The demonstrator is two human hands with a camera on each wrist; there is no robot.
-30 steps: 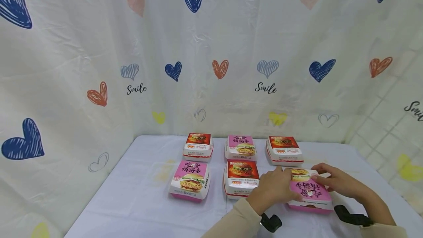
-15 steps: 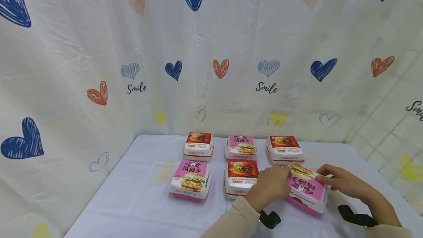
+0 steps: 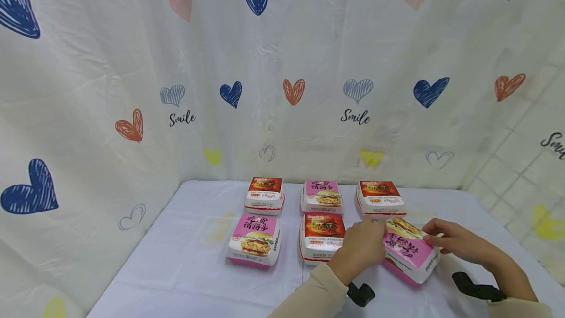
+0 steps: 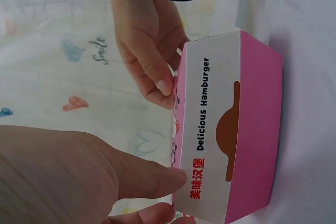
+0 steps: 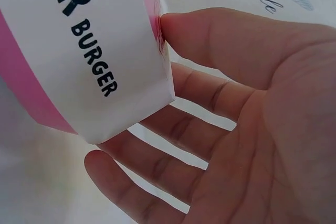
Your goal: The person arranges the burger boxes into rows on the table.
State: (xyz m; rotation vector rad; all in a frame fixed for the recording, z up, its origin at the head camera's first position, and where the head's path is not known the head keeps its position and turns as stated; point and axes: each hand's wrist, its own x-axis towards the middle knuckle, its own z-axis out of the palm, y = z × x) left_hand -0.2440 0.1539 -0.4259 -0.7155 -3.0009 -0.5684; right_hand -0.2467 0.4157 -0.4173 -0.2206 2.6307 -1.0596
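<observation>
A pink-and-white hamburger box [image 3: 407, 250] stands turned at an angle on the right of the white table, between both hands. My left hand [image 3: 359, 245] holds its left corner. In the left wrist view the thumb [image 4: 157, 179] presses against the white side panel, marked "Delicious Hamburger", above the pink base. At the opposite corner my right hand [image 3: 456, 242] grips the box. The right wrist view has that thumb [image 5: 194, 32] on the pink top edge and the fingers [image 5: 173, 129] spread along the white side. The lid looks closed.
Left of the held box stands a red-topped burger box [image 3: 324, 227], then a pink one [image 3: 255, 239]. Behind lie a red box [image 3: 265, 195], a pink box [image 3: 322, 195] and another red box [image 3: 380, 198]. A heart-printed curtain [image 3: 309, 131] hangs behind the white table [image 3: 190, 269].
Both hands have turned the pink burger box, its near side swinging round to face lower left. The left thumb no longer shows on its top in the head view. The other boxes stay put.
</observation>
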